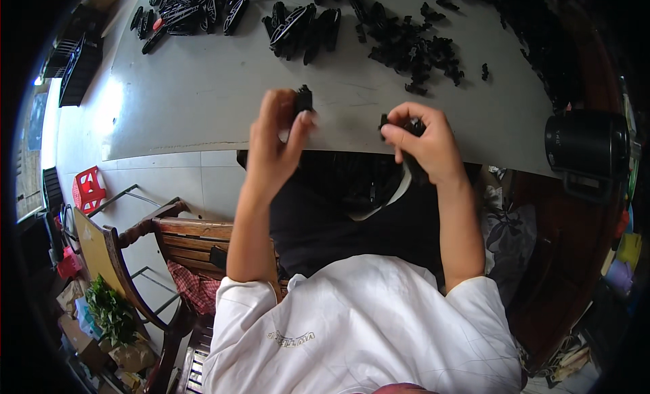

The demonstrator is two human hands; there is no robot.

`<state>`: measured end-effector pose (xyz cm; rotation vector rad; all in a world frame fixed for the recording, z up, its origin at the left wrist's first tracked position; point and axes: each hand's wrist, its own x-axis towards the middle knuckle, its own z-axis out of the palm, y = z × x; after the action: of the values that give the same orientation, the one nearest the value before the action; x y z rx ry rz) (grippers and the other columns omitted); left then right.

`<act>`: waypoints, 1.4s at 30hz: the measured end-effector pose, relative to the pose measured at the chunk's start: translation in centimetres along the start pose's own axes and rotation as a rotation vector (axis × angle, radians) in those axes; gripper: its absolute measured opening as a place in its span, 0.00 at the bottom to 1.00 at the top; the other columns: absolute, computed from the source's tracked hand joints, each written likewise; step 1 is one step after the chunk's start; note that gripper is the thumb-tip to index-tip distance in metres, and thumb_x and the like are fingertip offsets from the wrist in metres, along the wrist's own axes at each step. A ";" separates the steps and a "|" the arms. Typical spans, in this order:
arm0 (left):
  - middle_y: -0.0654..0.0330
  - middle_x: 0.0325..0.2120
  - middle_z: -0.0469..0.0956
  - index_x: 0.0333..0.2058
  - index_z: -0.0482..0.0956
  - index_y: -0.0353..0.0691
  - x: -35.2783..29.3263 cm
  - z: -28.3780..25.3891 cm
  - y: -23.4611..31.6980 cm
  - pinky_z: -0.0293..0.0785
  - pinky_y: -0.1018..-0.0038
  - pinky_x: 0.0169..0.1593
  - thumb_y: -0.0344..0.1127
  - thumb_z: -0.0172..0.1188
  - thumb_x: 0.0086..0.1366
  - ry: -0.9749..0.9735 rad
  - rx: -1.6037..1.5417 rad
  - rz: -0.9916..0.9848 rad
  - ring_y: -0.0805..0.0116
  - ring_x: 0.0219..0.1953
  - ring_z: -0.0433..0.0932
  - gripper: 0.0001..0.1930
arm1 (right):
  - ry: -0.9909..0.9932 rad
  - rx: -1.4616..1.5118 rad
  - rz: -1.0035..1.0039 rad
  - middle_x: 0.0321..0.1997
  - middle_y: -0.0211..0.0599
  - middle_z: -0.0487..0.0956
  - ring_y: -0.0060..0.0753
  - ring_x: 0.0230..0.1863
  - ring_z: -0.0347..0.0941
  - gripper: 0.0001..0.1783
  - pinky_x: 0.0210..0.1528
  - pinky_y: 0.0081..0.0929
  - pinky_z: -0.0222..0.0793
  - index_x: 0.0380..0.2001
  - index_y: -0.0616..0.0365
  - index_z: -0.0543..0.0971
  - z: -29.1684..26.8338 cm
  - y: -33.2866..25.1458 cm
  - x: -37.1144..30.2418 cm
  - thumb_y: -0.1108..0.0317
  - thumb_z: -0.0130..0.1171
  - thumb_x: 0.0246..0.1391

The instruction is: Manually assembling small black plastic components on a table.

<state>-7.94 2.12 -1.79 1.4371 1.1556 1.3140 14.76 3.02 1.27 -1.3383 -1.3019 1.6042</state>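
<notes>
My left hand (279, 128) is raised over the near edge of the grey table, thumb and fingers closed on a small black plastic part (304, 99). To its right, my right hand (421, 138) pinches another small black part (384, 126) between thumb and forefinger; something dark also shows behind its fingers. The two hands are apart. Farther back lie a pile of small jagged black pieces (414, 52), a cluster of longer oval black parts (298, 29) and more of these at the far left (186, 16). Dark pieces sit in a pale-rimmed container (387, 203) at my lap, partly hidden.
A black mug-like container (583, 147) stands at the table's right edge. Left of me are a wooden chair (196, 230) with a checked cloth, a red stool (89, 189) and a leafy plant (112, 313). A dark heap (542, 42) lines the far right.
</notes>
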 end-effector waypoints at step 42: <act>0.53 0.36 0.73 0.48 0.73 0.43 3.8 2.1 3.9 0.71 0.68 0.43 0.20 0.51 0.54 -0.165 0.629 0.296 0.55 0.39 0.74 0.22 | 0.085 -0.467 -0.296 0.18 0.33 0.73 0.21 0.14 0.70 0.15 0.18 0.19 0.63 0.29 0.62 0.73 3.1 5.8 -4.1 0.69 0.68 0.43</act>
<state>-5.41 5.03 2.65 2.1971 1.3471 1.0303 13.45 -3.23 -3.08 -1.3776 -1.7976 1.0688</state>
